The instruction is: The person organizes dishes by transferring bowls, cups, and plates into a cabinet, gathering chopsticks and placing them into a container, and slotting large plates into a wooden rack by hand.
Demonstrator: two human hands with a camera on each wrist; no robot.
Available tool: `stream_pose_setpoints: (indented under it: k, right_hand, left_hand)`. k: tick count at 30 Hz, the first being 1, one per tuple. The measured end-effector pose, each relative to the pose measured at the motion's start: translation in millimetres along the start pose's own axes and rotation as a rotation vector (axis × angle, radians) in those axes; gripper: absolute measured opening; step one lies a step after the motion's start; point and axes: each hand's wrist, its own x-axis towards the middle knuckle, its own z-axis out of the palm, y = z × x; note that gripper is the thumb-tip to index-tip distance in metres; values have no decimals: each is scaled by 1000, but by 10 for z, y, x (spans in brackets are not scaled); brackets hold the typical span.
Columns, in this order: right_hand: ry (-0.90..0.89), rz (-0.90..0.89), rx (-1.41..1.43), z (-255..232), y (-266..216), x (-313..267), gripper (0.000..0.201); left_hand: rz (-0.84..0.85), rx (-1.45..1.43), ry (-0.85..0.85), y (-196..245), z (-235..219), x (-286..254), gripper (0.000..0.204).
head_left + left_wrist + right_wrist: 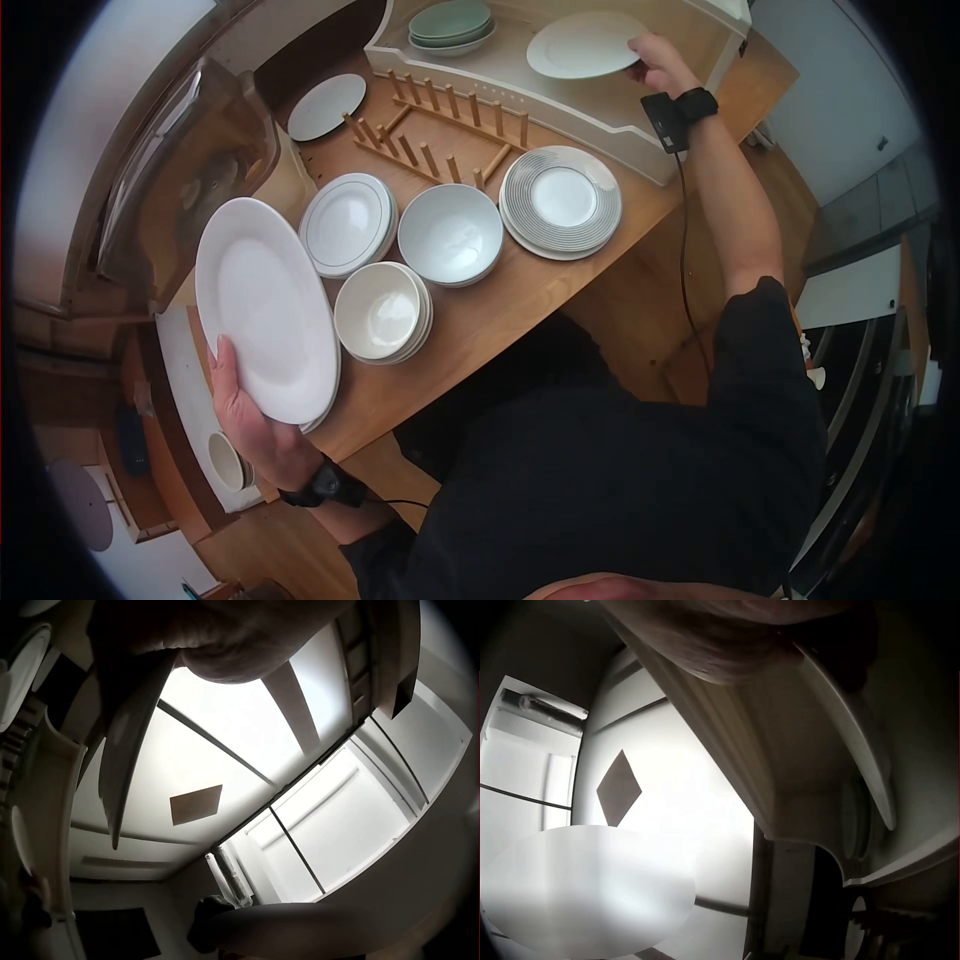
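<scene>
My left hand (255, 415) grips the lower edge of a large white oval platter (265, 310), tilted up at the left end of the table. Part of another white dish shows beneath its lower right edge. In the left wrist view the platter (133, 757) appears nearly edge-on beside the hand (232, 634). At the far side, my right hand (662, 66) pinches the right rim of a round white plate (585, 45), held over a cream shelf unit (630, 145). The right wrist view shows this plate (855, 735) from the side. Pale green bowls (450, 20) sit left of it, inside the unit.
A wooden dish rack (430, 158) with upright pegs stands before the shelf unit. Stacked plates (345, 225), cream bowls (378, 310), a large white bowl (450, 235) and grey-ringed plates (562, 195) line the wooden table (470, 325). One plate (328, 106) lies behind the rack.
</scene>
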Motion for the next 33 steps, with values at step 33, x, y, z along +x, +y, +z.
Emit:
stream_pose_setpoints:
  k: [33]
  right_hand:
    - [-1069,-84,-104,1307,-853,-2611,41]
  left_hand:
    - [7,135,-231,-312,882,-204,41]
